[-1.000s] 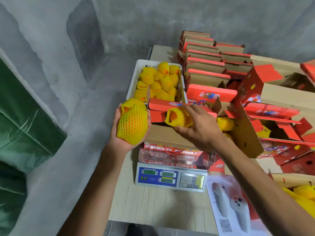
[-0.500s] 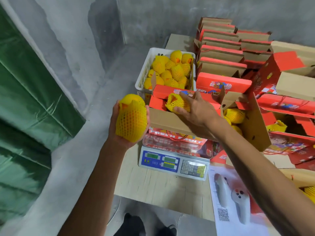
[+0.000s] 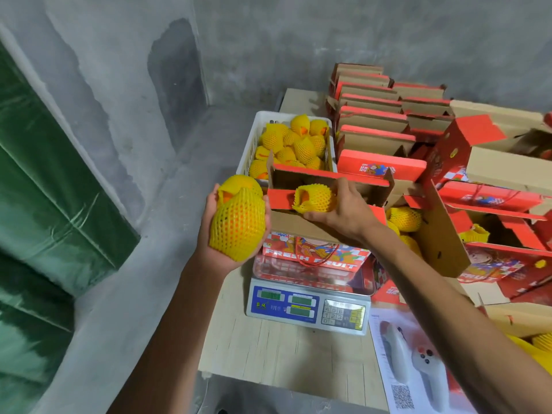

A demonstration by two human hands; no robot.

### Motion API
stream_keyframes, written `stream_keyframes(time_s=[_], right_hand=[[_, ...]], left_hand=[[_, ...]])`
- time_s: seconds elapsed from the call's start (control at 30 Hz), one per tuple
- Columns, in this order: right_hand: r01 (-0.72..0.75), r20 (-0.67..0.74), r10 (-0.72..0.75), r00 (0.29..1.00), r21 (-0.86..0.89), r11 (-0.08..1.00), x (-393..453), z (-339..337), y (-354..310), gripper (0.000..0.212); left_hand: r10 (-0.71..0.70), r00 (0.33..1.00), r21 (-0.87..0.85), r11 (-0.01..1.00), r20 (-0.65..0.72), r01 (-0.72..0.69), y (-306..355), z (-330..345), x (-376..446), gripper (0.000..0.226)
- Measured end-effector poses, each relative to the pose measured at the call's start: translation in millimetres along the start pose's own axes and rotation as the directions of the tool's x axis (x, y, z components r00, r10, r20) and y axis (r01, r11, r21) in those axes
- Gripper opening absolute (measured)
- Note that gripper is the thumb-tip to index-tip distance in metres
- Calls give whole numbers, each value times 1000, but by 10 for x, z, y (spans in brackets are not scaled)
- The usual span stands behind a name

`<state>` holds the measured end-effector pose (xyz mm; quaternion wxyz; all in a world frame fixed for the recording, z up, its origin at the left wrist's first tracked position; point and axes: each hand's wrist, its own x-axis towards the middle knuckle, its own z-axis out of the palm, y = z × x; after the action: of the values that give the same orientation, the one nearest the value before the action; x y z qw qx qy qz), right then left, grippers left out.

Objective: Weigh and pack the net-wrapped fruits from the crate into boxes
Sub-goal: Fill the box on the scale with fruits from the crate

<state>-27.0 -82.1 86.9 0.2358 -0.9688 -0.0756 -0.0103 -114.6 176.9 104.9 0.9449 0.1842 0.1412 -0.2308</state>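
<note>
fingers: left hand [image 3: 222,234] cupped round a netted fruit [image 3: 239,222], held beside the box [image 3: 301,225]; right hand [image 3: 343,210] pinches a second fruit [image 3: 313,198] over the box
box: sits on scale [image 3: 310,303], crate [image 3: 254,138] behind
handling: foam net soft, grippy; fruit likely bruises, so cup the belly, don't squeeze

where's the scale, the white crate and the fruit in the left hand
scale [image 3: 307,304]: head view, on its blue front display panel
white crate [image 3: 250,144]: head view, on its left slotted wall
net-wrapped fruit [image 3: 239,225]: head view, on the yellow foam net facing the camera
</note>
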Motion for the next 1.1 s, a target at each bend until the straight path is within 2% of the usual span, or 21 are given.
stream_keyframes(time_s=[0.07,0.1,0.27,0.37,0.77,0.87,1.0,1.1], right_hand=[[87,-80,-99,992,-135,987,17,-28,-21,82],[103,-90,-116,989,-132,986,23,-40,-32,78],[87,-152,-79,985,46,995,-10,-40,-5,51],[77,-166,-62,984,86,993,-52,-40,11,40],[133,-128,-115,985,144,981,-112,22,-79,52],[160,-135,-138,981,164,973,-134,22,-168,50],[235,-73,-224,972,347,908,-230,0,-405,40],[199,45,-279,959,595,779,-327,-9,-693,38]], left_hand=[[-63,989,-106,991,136,77,-9,-52,8,91],[-74,987,-113,989,142,90,-11,-80,10,90],[-106,985,-60,992,135,115,-38,-78,13,88],[-93,987,-69,992,129,102,-58,-65,13,88],[-164,961,-110,975,223,192,-144,-95,54,89],[-182,956,-143,965,231,218,-145,-119,29,90],[-203,962,-74,973,185,219,-139,-109,18,89],[-208,969,85,976,135,198,-140,-78,64,86]])
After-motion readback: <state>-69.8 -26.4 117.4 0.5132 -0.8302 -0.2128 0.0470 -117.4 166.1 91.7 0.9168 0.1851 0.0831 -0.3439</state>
